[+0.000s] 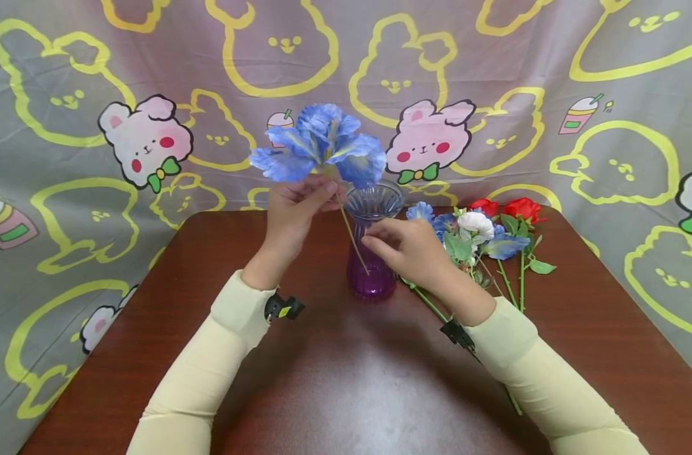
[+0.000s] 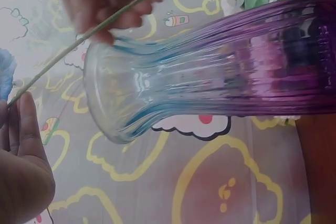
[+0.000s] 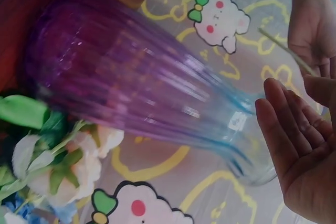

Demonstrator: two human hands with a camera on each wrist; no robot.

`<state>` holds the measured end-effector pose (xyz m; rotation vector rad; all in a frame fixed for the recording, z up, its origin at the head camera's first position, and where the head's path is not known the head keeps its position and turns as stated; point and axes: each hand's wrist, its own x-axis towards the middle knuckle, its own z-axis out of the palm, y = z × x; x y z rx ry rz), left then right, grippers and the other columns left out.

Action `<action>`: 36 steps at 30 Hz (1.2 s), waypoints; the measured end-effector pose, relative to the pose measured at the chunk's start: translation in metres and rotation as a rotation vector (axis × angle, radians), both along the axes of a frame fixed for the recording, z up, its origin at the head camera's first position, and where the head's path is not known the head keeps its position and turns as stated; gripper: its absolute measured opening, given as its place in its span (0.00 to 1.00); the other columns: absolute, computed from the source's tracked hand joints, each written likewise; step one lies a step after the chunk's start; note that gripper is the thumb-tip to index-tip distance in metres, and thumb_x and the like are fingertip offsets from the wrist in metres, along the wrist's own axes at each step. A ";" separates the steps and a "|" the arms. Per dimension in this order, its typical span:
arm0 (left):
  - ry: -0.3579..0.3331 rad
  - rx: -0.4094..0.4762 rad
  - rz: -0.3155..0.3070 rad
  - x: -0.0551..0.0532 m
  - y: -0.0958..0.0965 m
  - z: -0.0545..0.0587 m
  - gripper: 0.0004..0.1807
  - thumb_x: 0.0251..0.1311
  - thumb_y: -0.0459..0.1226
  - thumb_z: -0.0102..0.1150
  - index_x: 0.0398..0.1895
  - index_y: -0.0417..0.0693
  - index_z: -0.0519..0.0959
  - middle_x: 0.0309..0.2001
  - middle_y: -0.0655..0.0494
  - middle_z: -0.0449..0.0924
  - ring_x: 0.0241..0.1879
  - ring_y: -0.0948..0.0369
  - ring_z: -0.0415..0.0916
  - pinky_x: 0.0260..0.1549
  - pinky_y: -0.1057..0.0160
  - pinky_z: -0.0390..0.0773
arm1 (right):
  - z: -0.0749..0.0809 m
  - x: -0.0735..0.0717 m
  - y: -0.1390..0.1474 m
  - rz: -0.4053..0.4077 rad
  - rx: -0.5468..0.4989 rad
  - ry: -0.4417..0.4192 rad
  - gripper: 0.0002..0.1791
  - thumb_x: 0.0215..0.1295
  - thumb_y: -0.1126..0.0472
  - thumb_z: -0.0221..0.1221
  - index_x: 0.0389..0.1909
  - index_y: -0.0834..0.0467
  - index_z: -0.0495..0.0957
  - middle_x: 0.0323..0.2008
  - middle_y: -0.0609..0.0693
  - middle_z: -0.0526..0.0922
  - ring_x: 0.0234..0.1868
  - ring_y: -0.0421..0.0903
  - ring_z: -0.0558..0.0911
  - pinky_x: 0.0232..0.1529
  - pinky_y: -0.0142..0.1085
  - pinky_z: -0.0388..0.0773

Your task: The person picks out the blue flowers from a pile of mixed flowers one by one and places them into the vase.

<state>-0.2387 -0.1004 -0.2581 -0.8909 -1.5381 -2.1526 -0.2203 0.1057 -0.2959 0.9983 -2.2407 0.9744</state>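
Note:
A blue iris point(image 1: 323, 142) on a thin green stem is held up over the table, left of the glass vase's rim. My left hand point(image 1: 300, 205) pinches the stem just below the petals; the stem point(image 2: 94, 31) slants down with its lower end free. The vase point(image 1: 374, 253) stands upright, purple at its base and fading to clear blue at its flared mouth. Close to the stem, in front of the vase, is my right hand point(image 1: 411, 249). Its fingers point(image 3: 294, 124) are loosely bent and hold nothing in the right wrist view.
To the right of the vase lie several flowers: red roses point(image 1: 522, 210), a white bloom point(image 1: 475, 224) and more blue irises point(image 1: 505, 243), with green leaves and stems. They rest on a brown table point(image 1: 175, 328). A patterned curtain point(image 1: 323, 57) hangs behind.

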 end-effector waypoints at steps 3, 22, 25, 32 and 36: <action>0.001 0.031 0.001 -0.001 -0.001 0.006 0.16 0.61 0.19 0.53 0.30 0.46 0.84 0.29 0.51 0.85 0.29 0.58 0.83 0.32 0.60 0.84 | -0.002 0.000 0.007 -0.054 0.005 -0.031 0.07 0.61 0.59 0.67 0.34 0.60 0.85 0.26 0.47 0.85 0.25 0.38 0.81 0.28 0.36 0.77; 0.017 0.180 -0.004 -0.007 -0.016 0.050 0.16 0.62 0.18 0.52 0.29 0.43 0.85 0.29 0.48 0.84 0.29 0.55 0.83 0.31 0.61 0.84 | -0.004 -0.009 0.021 -0.311 0.059 -0.331 0.25 0.56 0.50 0.71 0.46 0.65 0.80 0.40 0.58 0.86 0.41 0.51 0.86 0.42 0.46 0.80; 0.021 0.216 -0.014 -0.008 -0.016 0.058 0.15 0.62 0.19 0.51 0.29 0.41 0.84 0.28 0.47 0.84 0.29 0.55 0.82 0.31 0.62 0.84 | -0.005 -0.011 0.017 -0.319 0.066 -0.395 0.32 0.55 0.47 0.71 0.53 0.65 0.77 0.47 0.60 0.84 0.47 0.54 0.83 0.47 0.48 0.79; 0.059 0.249 -0.007 -0.011 -0.015 0.076 0.12 0.63 0.20 0.52 0.30 0.38 0.83 0.29 0.45 0.83 0.30 0.55 0.82 0.33 0.61 0.84 | -0.007 -0.016 0.010 -0.327 0.096 -0.434 0.39 0.54 0.44 0.71 0.58 0.67 0.73 0.51 0.63 0.81 0.52 0.59 0.79 0.51 0.52 0.76; 0.076 0.231 0.020 -0.015 -0.012 0.080 0.12 0.64 0.20 0.52 0.31 0.39 0.83 0.29 0.46 0.83 0.30 0.55 0.82 0.33 0.62 0.84 | -0.010 -0.019 0.007 -0.314 0.082 -0.413 0.38 0.53 0.45 0.71 0.58 0.65 0.73 0.52 0.64 0.80 0.53 0.60 0.78 0.52 0.52 0.75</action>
